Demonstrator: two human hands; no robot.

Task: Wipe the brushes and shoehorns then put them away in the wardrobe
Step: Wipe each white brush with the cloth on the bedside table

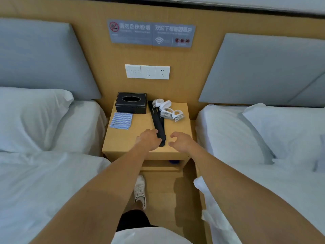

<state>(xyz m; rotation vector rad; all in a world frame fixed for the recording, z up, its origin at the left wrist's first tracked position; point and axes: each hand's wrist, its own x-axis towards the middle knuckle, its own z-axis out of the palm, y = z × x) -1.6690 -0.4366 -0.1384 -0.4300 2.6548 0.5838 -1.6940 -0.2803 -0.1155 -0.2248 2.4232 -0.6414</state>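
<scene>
- Head view looks down at a wooden nightstand [123, 143] set between two white-sheeted beds, with both bare arms reaching in over it.
- My left hand [148, 140] lies at the near end of the black shoehorns [157, 123]; its fingers curl down against the upper one, but I cannot tell whether they have closed round it.
- My right hand [180, 140] hovers just right of the shoehorns, fingers loosely curled, holding nothing and touching nothing I can see.
- Two shoehorns lie overlapped, running from the back of the nightstand toward its front edge; the lower one's rounded tip shows beneath my left hand.
- White brushes [168, 110] with grey bristles sit in a heap at the back right of the top, touching the far ends of the shoehorns.
- Folded blue-and-white striped cloth [121, 121] lies flat at the left, just in front of a black tissue box [131, 103].
- White socket panel [147, 71] and a grey notice plate [151, 34] are fixed to the wooden wall above.
</scene>
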